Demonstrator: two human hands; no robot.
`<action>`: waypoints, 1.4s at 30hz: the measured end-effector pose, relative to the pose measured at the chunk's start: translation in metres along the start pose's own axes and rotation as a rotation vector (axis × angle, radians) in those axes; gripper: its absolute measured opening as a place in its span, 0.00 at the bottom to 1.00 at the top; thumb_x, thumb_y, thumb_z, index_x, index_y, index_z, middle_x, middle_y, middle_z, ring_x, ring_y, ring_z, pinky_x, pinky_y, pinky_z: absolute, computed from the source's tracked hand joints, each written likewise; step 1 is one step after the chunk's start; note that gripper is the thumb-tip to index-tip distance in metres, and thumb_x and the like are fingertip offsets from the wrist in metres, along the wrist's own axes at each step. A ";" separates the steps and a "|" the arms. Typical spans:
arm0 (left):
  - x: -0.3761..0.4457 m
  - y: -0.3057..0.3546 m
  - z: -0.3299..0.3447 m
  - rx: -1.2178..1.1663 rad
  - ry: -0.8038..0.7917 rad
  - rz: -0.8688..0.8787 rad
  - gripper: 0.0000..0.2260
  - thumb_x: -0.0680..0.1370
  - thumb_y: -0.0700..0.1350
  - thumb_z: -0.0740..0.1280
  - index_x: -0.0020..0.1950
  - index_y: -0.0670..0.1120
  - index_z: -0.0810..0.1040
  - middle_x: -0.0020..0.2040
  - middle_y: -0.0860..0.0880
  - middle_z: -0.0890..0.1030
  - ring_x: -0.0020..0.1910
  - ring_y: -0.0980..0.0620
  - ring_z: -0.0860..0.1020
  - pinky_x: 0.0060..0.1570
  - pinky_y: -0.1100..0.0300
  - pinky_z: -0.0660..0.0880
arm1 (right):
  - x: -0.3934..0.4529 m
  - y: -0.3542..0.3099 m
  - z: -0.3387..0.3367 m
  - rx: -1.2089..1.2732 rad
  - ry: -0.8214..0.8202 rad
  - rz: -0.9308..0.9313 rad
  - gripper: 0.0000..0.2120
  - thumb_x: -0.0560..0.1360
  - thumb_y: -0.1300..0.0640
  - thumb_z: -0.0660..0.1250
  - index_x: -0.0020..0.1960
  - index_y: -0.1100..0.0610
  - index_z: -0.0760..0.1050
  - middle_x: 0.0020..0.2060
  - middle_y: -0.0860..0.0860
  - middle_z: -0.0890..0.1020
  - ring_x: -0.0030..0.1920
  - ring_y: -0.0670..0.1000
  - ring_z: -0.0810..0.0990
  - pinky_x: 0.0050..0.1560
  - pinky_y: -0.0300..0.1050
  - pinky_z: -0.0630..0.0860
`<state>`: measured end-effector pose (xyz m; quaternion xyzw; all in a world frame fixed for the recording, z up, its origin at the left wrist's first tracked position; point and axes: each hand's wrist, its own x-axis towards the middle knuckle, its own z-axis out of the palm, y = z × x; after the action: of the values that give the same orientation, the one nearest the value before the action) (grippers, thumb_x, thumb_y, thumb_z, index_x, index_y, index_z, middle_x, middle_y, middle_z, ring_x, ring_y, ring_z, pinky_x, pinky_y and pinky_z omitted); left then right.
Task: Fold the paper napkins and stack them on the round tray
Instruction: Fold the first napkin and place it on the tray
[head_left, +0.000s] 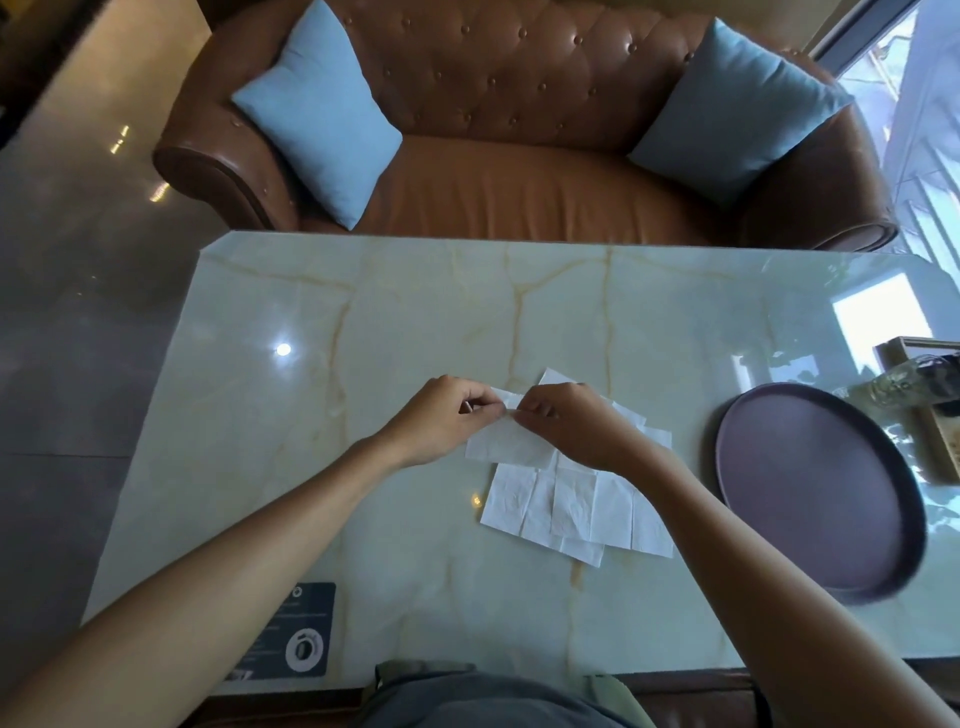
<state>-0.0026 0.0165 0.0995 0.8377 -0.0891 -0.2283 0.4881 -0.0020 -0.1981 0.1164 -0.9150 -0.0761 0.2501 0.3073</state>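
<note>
A polished grey floor (78, 291) is spreading out far to the left of the hands, catching small glints of light. Beyond the hands, a brown tufted leather sofa (519, 171) is sitting against the far edge of the table, carrying a pale blue cushion (319, 119) at its left end and a second blue cushion (737, 114) at its right end. Bright glazing (914, 130) is running down the far right of the room. The table (363, 322) is stretching under both hands, a glossy pale green marble-look top with amber veins, reflecting a lamp spot and the window. To the right of the hands, the round tray (810, 488) is lying flat on the table, dark purple and bare. Past the tray, a wooden box (935, 415) with blurred contents is standing at the table edge. Directly below the hands, the unfolded paper napkins (566, 509) are lying overlapped on the table. A dark sticker (296, 629) is sitting near the front edge, under the left forearm. The left hand (441, 421) and the right hand (576, 426) are meeting fingertip to fingertip, each pinching the top edge of a held napkin (511, 444) that is hanging just above the pile
</note>
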 end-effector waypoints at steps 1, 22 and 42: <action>0.001 0.000 0.003 0.004 0.010 0.008 0.08 0.81 0.49 0.68 0.47 0.49 0.85 0.37 0.58 0.82 0.31 0.62 0.73 0.36 0.67 0.70 | -0.003 0.002 -0.001 0.009 0.019 0.010 0.10 0.80 0.46 0.65 0.52 0.50 0.83 0.47 0.47 0.85 0.48 0.49 0.82 0.50 0.47 0.80; 0.111 0.127 0.165 0.128 -0.204 0.086 0.06 0.80 0.50 0.70 0.51 0.51 0.85 0.42 0.54 0.84 0.40 0.56 0.80 0.45 0.62 0.75 | -0.109 0.209 -0.051 1.060 0.220 0.284 0.10 0.78 0.58 0.72 0.58 0.58 0.84 0.53 0.56 0.88 0.51 0.53 0.86 0.61 0.55 0.78; 0.229 0.126 0.456 0.021 -0.127 -0.342 0.08 0.72 0.38 0.75 0.39 0.49 0.81 0.37 0.49 0.82 0.38 0.50 0.79 0.46 0.47 0.81 | -0.156 0.442 -0.070 0.827 0.474 0.817 0.10 0.71 0.55 0.69 0.41 0.62 0.82 0.28 0.49 0.81 0.29 0.50 0.78 0.36 0.55 0.78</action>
<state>-0.0059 -0.4873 -0.0517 0.8294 0.0215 -0.3596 0.4270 -0.1078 -0.6336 -0.0365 -0.7063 0.4529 0.1464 0.5241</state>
